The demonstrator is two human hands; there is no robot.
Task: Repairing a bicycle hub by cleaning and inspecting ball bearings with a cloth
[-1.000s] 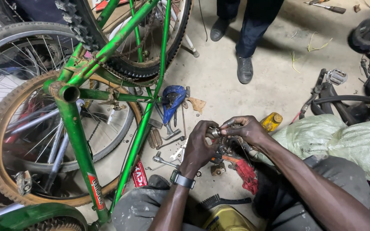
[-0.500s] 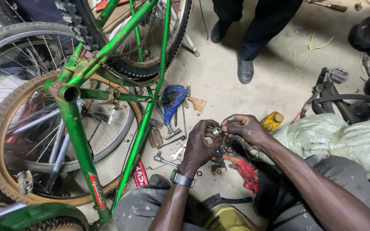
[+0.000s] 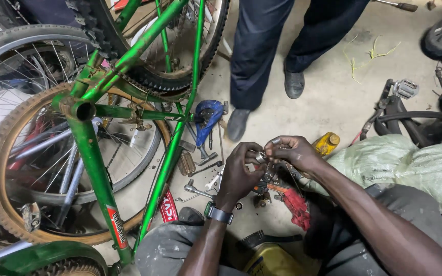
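The person's left hand (image 3: 241, 171) and right hand (image 3: 293, 152) are meeting over the floor, fingers curling in around a small metal part (image 3: 260, 157) that is sitting pinched between them; both hands are closing on it, the left from the near left, the right from the far right, so the part is lying right at the fingertips of each, with neither hand clearly nearer. It is too small and too covered by fingers to tell its long axis or its exact kind. A dark wristwatch (image 3: 218, 212) is showing on the left wrist. Just under the hands, a red rag (image 3: 296, 207) and some loose tools, among them a spanner (image 3: 198, 190), are lying on the concrete floor (image 3: 328, 102). A little farther left, a blue tool (image 3: 208, 113) is lying beside the green bicycle frame (image 3: 89, 153), which is standing across the left of the scene among several wheels, one with a tan tyre (image 3: 6, 138). A yellow bottle (image 3: 326, 143) is lying just right of the right hand, touching a pale green sack (image 3: 410, 166). At the far side, another person's dark trousers (image 3: 262, 46) and shoes are standing near.
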